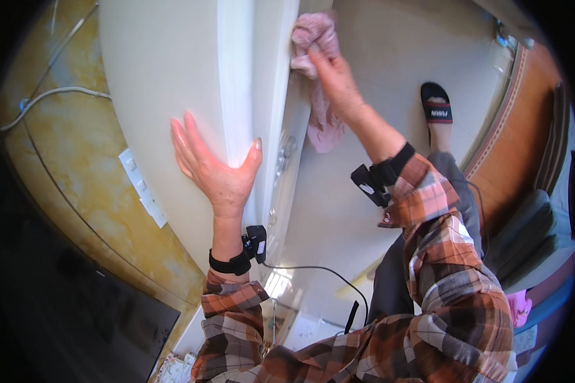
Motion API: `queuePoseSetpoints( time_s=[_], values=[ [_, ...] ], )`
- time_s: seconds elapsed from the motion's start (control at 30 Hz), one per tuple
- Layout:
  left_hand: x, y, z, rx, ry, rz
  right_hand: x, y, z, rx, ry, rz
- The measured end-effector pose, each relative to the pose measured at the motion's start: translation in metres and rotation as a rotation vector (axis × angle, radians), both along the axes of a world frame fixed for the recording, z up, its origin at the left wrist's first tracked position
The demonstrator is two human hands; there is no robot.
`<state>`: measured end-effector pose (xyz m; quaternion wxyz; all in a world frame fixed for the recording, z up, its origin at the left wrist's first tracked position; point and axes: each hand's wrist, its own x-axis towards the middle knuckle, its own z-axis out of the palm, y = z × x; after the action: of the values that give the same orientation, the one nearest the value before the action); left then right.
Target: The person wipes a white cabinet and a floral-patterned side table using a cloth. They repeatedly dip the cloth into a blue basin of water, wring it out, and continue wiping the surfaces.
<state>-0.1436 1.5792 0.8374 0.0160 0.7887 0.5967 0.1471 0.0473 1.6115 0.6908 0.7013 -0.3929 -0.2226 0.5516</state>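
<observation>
Before me stands a tall, smooth white appliance (167, 57), perhaps a refrigerator, with a rounded bright vertical edge. My left hand (220, 172) lies at its face and edge, thumb and fingers spread, holding nothing; whether the palm presses on it is hard to tell. Higher up, my right hand (338, 81) grips a bunched pink plush cloth (314, 36) at the appliance's far side edge. A loose end of the cloth hangs below the hand. Both wrists wear black straps with small devices.
A black cable (316, 267) runs from the left wrist device. White switches and sockets (143, 186) sit on the yellow mottled wall (76, 177), near a dark screen (100, 306). My slippered foot (436, 103) stands on the pale floor (378, 52). Dark cushions (527, 234) lie at right.
</observation>
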Motion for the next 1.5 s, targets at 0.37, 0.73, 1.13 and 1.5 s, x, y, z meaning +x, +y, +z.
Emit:
queuePoseSetpoints(
  time_s=[0.37, 0.73, 1.13, 1.5],
  values=[
    [0.004, 0.000, 0.019, -0.043, 0.005, 0.062, 0.078, 0.032, 0.121, 0.261, 0.064, -0.024],
    [-0.005, -0.003, 0.021, 0.001, 0.015, 0.050, 0.080, 0.146, 0.131, 0.013, -1.818, 0.117],
    [-0.012, 0.002, 0.015, 0.093, 0.018, 0.033, 0.109, 0.156, 0.103, 0.474, -1.541, 0.019],
    [-0.018, 0.011, 0.014, 0.090, -0.036, -0.008, 0.022, 0.046, 0.097, 0.740, -1.560, 0.370]
  ],
)
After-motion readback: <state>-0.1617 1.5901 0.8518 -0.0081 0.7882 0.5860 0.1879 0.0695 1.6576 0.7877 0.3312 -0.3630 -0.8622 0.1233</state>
